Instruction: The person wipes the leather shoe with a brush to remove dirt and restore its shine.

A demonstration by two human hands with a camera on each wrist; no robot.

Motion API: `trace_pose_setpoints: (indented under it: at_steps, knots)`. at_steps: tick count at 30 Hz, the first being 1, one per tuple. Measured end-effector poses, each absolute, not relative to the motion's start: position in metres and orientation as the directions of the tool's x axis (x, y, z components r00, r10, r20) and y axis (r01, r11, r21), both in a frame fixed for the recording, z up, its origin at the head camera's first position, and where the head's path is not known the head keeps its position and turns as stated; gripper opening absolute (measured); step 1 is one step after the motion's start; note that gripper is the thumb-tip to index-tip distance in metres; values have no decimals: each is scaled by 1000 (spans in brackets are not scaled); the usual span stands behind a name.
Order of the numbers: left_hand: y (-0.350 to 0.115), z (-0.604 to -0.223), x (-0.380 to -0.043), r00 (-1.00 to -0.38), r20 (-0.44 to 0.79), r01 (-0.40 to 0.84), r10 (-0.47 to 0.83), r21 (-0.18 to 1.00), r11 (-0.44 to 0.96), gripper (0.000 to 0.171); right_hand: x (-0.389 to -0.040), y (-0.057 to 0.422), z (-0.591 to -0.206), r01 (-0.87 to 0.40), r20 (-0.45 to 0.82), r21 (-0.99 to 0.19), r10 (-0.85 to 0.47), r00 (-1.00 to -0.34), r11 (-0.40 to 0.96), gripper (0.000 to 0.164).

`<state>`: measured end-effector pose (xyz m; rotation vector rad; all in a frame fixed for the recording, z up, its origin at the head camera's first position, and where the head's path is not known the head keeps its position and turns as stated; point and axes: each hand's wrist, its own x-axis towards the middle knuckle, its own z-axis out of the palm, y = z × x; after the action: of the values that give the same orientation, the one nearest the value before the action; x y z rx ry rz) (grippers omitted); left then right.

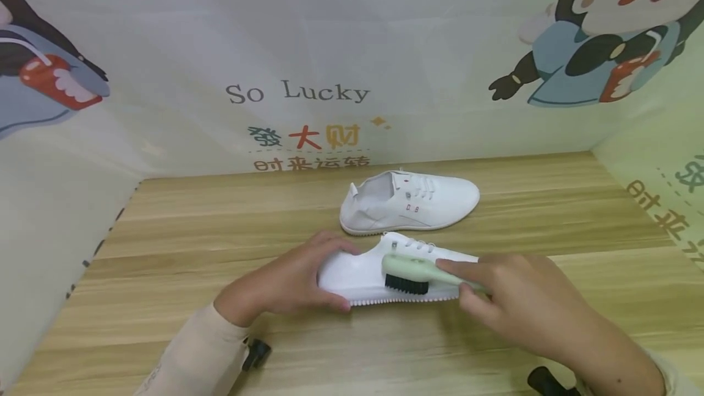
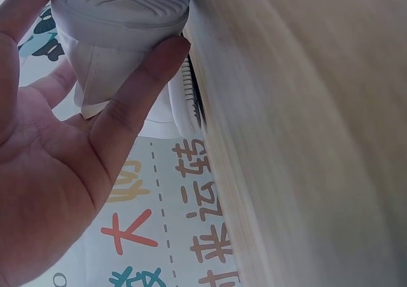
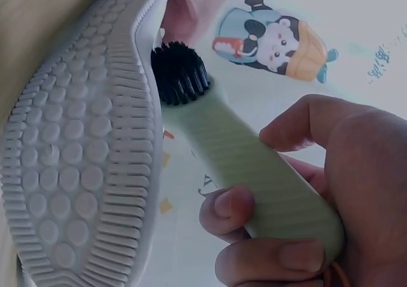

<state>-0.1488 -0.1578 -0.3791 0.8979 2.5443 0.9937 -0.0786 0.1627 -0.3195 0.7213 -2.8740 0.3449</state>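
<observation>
A white lace-up shoe (image 1: pixel 346 277) is tilted on the table, its toe pointing right. My left hand (image 1: pixel 294 274) grips its heel, thumb low at the sole and fingers over the back; the left wrist view shows the ridged heel (image 2: pixel 121 26) in that grip. My right hand (image 1: pixel 519 298) holds a light green brush (image 1: pixel 412 267) by its handle. The black bristles (image 1: pixel 407 285) lie against the shoe's near side. In the right wrist view, fingers wrap the handle (image 3: pixel 254 172) beside the studded sole (image 3: pixel 70 153). The right hand hides the toe in the head view.
A second white shoe (image 1: pixel 440 203) stands upright just behind, toe to the right. The wood-grain table (image 1: pixel 192 231) ends at a printed backdrop (image 1: pixel 181 78) that rises at the back and both sides. A black strap piece (image 1: pixel 256 354) sticks out by the left sleeve.
</observation>
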Motion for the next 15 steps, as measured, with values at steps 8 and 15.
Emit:
trace_pose_setpoints:
  at_steps: [8,15]
  knots:
    - [-159,-379,-149,-773,-12,460,635,677,574,77,-79,154,-331,-547,245,-209,-498,-832,811,42]
    - [-159,-379,-149,-765,1,479,644,670,568,75,-76,144,-343,-619,298,-168,-559,-774,767,45]
